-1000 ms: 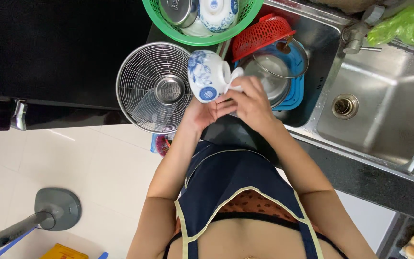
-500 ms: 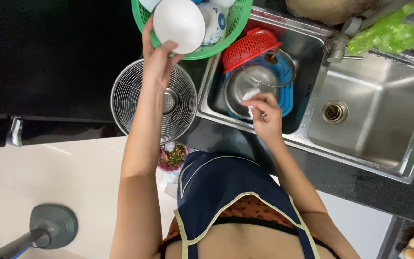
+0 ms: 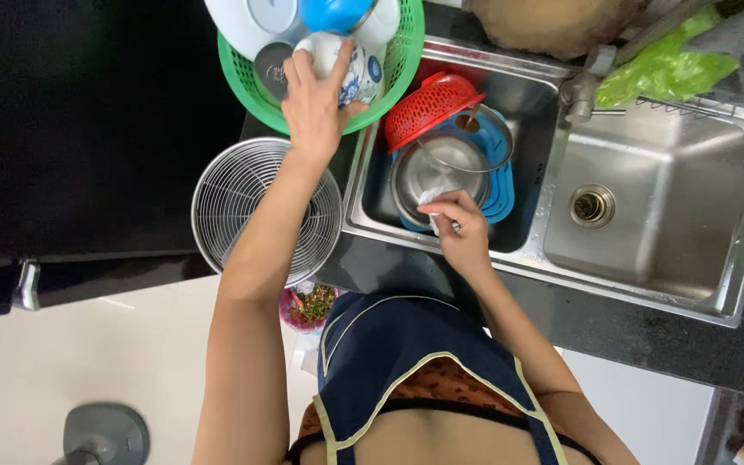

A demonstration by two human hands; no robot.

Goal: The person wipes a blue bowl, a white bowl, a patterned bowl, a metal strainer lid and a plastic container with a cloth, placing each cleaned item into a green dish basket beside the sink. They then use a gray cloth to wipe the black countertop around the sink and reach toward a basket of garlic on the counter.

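Two sink basins (image 3: 647, 207), one green basket (image 3: 406, 60)

Left hand (image 3: 316, 108) on patterned bowl (image 3: 346, 69) in green basket (image 3: 389, 82), right hand (image 3: 461, 226) gripping white cloth (image 3: 431, 205)

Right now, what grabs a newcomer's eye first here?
The green basket at top, piled with dishes, where the left hand rests on a blue-and-white patterned bowl. Next, the red colander in the left sink basin, above a steel bowl where the right hand grips a white cloth. A round wire fan guard sits left of the sink.
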